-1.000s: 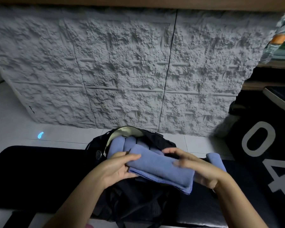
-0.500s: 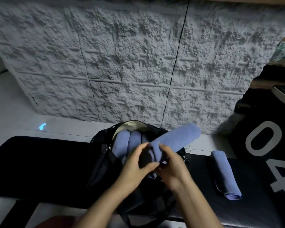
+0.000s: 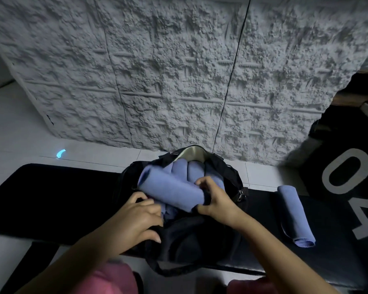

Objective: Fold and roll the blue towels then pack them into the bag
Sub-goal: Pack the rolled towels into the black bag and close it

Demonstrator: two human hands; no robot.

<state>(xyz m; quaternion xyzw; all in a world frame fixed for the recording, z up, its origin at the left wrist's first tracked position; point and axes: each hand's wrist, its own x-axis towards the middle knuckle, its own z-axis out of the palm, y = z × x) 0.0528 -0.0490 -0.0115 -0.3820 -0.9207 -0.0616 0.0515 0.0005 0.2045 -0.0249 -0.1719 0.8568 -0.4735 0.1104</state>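
Note:
A black bag stands open on a black padded bench, holding several rolled blue towels upright. A rolled blue towel lies slanted across the bag's mouth. My right hand grips its near end, fingers curled round it. My left hand holds the bag's front left rim, fingers curled over the fabric. One more rolled blue towel lies on the bench to the right of the bag.
A rough grey stone-textured wall rises just behind the bench, with white floor tiles at its foot. A black surface with large white numerals stands at the right. Pink cloth shows at the bottom edge.
The rolled towel has swung from pointing up-right above the bag to lying slanted left across the bag's mouth. My left hand left the towel and took the bag's rim.

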